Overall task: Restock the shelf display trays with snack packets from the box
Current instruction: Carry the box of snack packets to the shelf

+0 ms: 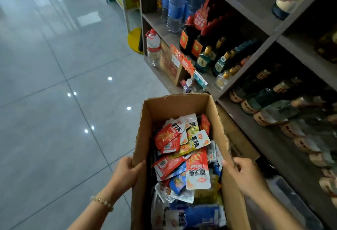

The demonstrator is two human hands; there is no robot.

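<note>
An open cardboard box (pixel 145 120) is held in front of me above the tiled floor. It is full of loose snack packets (pixel 182 153) in red, white, yellow and blue. My left hand (pixel 125 172) grips the box's left wall, thumb inside and fingers outside. My right hand (pixel 244 175) grips the right wall the same way, thumb over the rim. No display tray shows in the view.
A grey shelf unit (pixel 269 34) stands on the right, stocked with water bottles (pixel 175 3), dark sauce bottles (pixel 191 40) and rows of liquor bottles (pixel 273 98). Another carton (pixel 240 144) sits low beside the box. The glossy tiled floor (pixel 54 102) stretches left.
</note>
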